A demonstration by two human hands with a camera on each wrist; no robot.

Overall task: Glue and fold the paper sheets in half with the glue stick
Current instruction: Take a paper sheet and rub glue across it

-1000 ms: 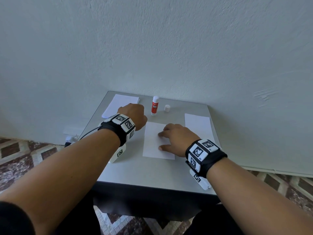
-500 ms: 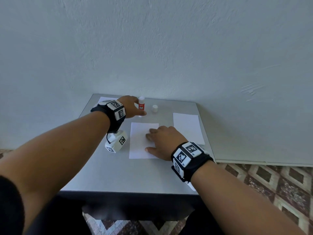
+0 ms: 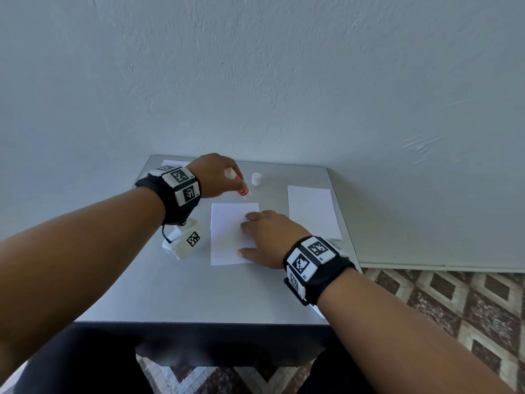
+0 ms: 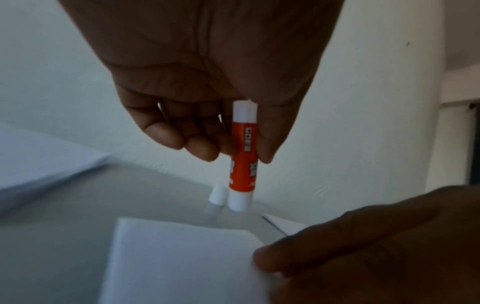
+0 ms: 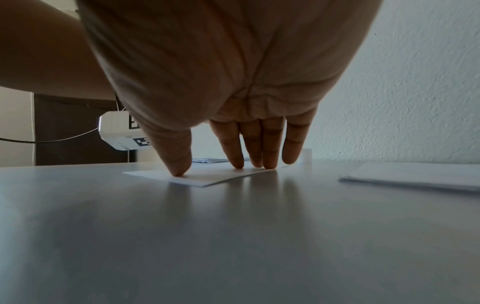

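- Left hand (image 3: 211, 174) pinches the uncapped glue stick (image 4: 242, 162) between thumb and fingers, tip down, in the air just beyond the far edge of the centre sheet (image 3: 231, 233).
- Its cap (image 3: 256, 179) stands on the table (image 3: 199, 294) nearby.
- Right hand (image 3: 270, 240) lies flat, straight fingers (image 5: 236, 150) pinning that sheet.
- Gluing looks about to start: next, the tip must come down onto the paper and stroke across while the right hand holds firm.

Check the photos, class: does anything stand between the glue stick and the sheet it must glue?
Nothing visible does. The left hand holds the uncapped glue stick just beyond the sheet's far edge. The cap stands aside, and the right hand covers only the sheet's right part.
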